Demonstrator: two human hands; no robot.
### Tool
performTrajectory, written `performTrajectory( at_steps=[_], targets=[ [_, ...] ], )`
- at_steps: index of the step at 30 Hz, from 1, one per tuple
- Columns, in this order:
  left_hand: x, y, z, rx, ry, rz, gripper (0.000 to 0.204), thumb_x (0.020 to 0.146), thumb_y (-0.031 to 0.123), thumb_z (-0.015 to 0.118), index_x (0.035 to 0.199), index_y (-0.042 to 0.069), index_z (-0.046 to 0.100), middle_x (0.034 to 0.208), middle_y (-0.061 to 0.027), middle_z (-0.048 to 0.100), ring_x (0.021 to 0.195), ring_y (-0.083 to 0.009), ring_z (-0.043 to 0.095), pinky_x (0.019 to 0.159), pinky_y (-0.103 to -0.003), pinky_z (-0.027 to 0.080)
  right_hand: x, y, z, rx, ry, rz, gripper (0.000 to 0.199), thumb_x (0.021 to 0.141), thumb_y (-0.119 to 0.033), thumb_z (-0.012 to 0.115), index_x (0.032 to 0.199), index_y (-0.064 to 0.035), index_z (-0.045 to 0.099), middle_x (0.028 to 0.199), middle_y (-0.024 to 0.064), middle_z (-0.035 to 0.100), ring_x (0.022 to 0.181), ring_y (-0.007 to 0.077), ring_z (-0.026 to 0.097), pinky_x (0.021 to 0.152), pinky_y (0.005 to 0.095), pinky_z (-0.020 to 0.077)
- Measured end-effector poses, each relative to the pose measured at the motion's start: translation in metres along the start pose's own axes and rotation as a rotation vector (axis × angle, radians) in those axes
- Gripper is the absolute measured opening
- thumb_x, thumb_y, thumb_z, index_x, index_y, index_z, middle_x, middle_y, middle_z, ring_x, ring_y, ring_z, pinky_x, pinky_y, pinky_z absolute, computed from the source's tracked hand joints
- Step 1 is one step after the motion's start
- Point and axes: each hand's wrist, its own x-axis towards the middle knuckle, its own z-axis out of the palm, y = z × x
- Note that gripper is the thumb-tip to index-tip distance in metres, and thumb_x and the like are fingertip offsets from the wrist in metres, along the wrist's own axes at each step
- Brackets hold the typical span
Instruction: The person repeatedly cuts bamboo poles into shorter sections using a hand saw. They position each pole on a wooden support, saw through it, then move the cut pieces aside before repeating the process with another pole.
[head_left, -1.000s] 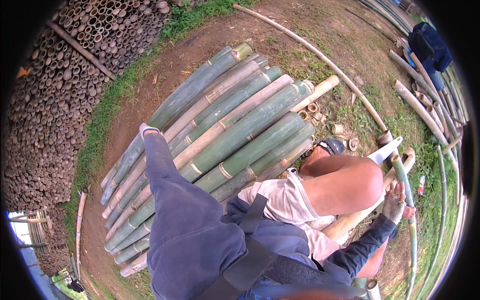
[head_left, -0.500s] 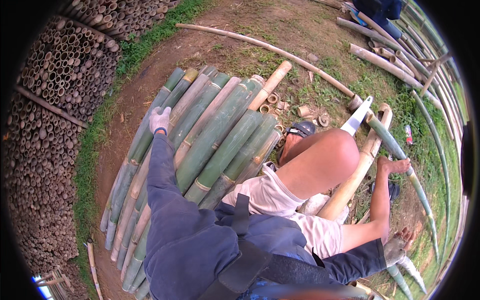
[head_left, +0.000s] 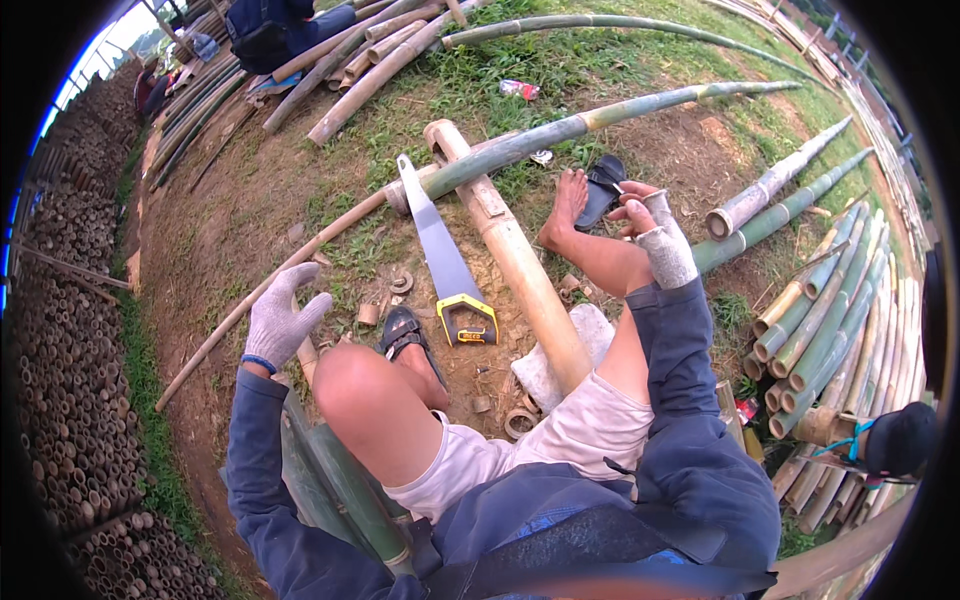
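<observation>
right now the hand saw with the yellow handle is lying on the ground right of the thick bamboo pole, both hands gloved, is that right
Not quite. In the head view the hand saw lies on the ground to the left of the thick bamboo pole, not right of it. The rest holds: the left hand and right hand both wear gloves.

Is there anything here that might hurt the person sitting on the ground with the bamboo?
Yes, perhaps. The handsaw lies with its bare blade on the ground, close to the sandalled foot, so a careless step might mean a cut. The other foot is bare among bamboo offcut rings, which may be sharp. The gloved right hand is beside that bare foot, while the gloved left hand hovers open over the ground.
</observation>
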Motion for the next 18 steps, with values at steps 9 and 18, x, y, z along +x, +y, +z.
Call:
performTrajectory(
  at_steps=[9,18],
  targets=[
    [0.273,0.073,0.134,0.657,-0.536,0.357,0.083,0.082,0.058,0.085,0.147,0.011,0.066,0.129,-0.0225,0.076,0.121,-0.0402,0.074,0.103,-0.052,0.06,-0.023,-0.011,0.038,-0.659,-0.306,-0.221,0.046,0.105,-0.038,0.077,0.143,-0.0123,0.071,0.118,0.0178,0.077,0.108,0.0366,0.074,0.095,0.0481,0.0591],
    [0.326,0.005,0.261,0.339,-0.34,0.005,0.089,0.07,0.053,0.095,0.142,0.011,0.064,0.138,-0.0225,0.072,0.127,-0.0429,0.071,0.107,-0.055,0.057,-0.017,-0.032,0.062,-0.613,-0.317,-0.159,0.047,0.106,-0.039,0.076,0.144,-0.0135,0.068,0.113,0.0167,0.072,0.104,0.0373,0.073,0.087,0.0474,0.0592]
  ],
)
